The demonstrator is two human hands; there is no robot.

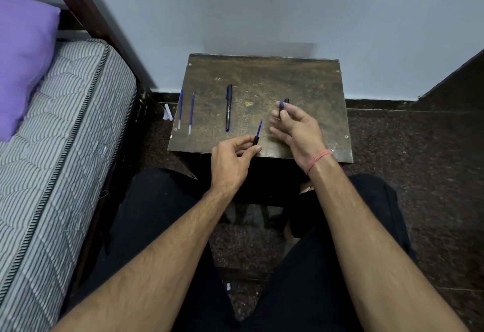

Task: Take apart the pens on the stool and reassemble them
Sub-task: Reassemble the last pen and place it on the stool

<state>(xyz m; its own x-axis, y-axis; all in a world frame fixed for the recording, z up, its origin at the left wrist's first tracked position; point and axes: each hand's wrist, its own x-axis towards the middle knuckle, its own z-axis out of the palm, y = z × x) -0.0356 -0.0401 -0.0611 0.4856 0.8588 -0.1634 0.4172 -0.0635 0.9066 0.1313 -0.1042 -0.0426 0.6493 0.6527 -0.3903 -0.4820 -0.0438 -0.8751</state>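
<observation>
The refill [259,127], sticking out of the tip piece the left hand [230,161] is pinching near the stool's [262,74] front edge, is risking slipping out while the right hand [296,127] is gripping the barrel [284,105].

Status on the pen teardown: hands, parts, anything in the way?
Left hand pinches black tip section, blue refill sticking out. Right hand grips dark barrel. Whole pen, two loose refills on stool. Nothing blocking.

Pale blue wall [262,4], dark speckled floor [419,148], striped mattress [65,135] at left.
</observation>
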